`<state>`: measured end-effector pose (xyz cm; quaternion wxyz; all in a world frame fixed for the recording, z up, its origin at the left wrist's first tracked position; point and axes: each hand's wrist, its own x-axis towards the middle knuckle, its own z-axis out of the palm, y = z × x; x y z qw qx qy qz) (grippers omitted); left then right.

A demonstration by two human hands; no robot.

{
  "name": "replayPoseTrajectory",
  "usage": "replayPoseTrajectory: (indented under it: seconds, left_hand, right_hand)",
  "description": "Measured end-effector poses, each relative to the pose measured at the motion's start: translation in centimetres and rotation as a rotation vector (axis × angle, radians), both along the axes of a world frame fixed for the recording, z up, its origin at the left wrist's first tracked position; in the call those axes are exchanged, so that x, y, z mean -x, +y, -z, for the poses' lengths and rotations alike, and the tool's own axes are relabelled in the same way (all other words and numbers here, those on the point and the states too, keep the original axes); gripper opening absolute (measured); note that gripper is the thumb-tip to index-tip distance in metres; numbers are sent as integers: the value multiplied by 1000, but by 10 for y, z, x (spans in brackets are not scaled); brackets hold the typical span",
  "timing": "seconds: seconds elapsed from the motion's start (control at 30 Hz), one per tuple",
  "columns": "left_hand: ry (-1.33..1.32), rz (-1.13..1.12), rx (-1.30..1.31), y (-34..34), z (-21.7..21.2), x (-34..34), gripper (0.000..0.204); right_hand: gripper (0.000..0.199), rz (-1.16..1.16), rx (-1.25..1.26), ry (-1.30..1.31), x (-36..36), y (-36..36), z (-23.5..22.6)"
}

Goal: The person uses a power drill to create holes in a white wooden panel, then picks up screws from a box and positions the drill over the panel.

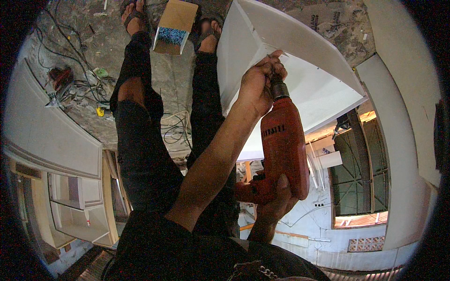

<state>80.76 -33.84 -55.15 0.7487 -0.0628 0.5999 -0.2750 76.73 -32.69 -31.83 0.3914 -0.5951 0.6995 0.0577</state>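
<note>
**Red drill gripped in 2 hands against a white board**

Red plastic covers the body of the drill (283, 145), which sits a little right of centre, its nose pointing toward 12 o'clock and its handle toward 6 o'clock.

At 9 o'clock a pale panelled door (47, 131) curves along the rim, with white shelves (75, 206) below it at 8 o'clock. At 10 o'clock a tangle of black cables (70, 89) lies on the grey floor (173, 75). The person's 2 legs in dark trousers (140, 140) run up the middle to sandalled feet (133, 16) at 12 o'clock, and a cardboard box (173, 25) with a blue patterned side lies between the feet.

The left hand (260, 82) comes up across the middle and wraps the front end of the drill at 1 o'clock; its fingers are curled tight and pressed together around the grey chuck (280, 89), so the bit itself is hidden. The nose meets the white board (300, 51), which slants from 12 o'clock toward 3 o'clock.

The right hand (276, 201) clasps the handle from below at 5 o'clock, thumb lying on the red casing, the other fingers closed around the grip and mostly hidden behind it.

At 4 o'clock a window (361, 178) with a dark frame sits in a white wall (403, 154).
</note>
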Motion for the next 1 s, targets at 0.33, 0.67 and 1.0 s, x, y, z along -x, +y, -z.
replayPoseTrajectory:
  seconds: [0.33, 0.67, 1.0]
  left_hand:
    - [-101, 107, -33, 2, 3, 3, 34]
    - [-10, 224, -87, 1, 0, -2, 33]
    - [21, 253, -98, 2, -4, -7, 33]
  right_hand:
    - [65, -21, -22, -2, -2, 2, -1]
    - [66, -42, -48, 14, -6, 1, -3]
    - [65, -51, -24, 6, -4, -2, -2]
